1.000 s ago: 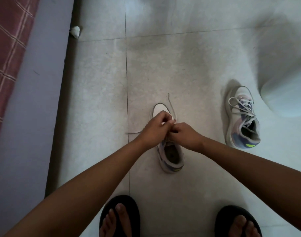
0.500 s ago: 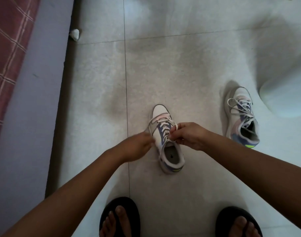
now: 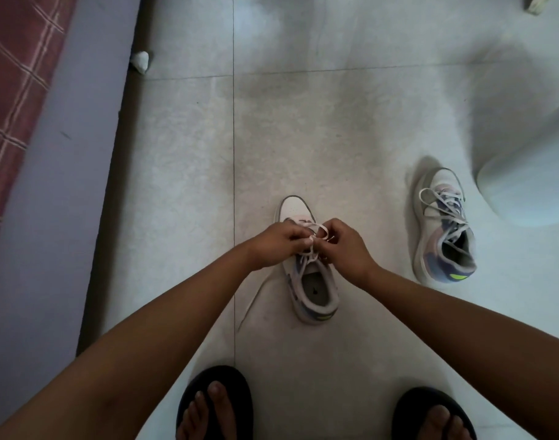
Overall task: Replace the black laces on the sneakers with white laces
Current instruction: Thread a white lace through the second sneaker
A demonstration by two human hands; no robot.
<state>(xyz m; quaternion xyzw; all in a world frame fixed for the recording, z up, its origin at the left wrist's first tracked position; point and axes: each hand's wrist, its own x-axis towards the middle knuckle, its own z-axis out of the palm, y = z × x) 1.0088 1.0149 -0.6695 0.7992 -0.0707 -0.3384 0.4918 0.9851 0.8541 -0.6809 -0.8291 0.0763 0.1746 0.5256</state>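
A pale tiled floor (image 3: 335, 128) fills most of the view, with open room on its far half and in the strip between the two sneakers. Its left edge is bounded by a long lilac band (image 3: 59, 192), beyond which a red checked cloth (image 3: 14, 74) is seen. At the right edge a large pale rounded object (image 3: 532, 185) is cut off by the frame.

Two sneakers are counted. The near sneaker (image 3: 316, 290) is set at the centre, toe pointing far, just right of a tile seam. The second sneaker (image 3: 443, 223) lies well apart to the right, already threaded with a white lace (image 3: 446, 214).

Two black sandals (image 3: 214, 392) are seen at the near edge.

Both hands are held over the near sneaker's tongue, almost touching. A white lace loop (image 3: 319, 231) is pinched by the curled fingers of the left hand (image 3: 275, 246) and of the right hand (image 3: 345, 246). One loose lace end (image 3: 252, 303) trails over the floor toward the near left.

One small white scrap (image 3: 140, 61) lies by the lilac band at the far left.
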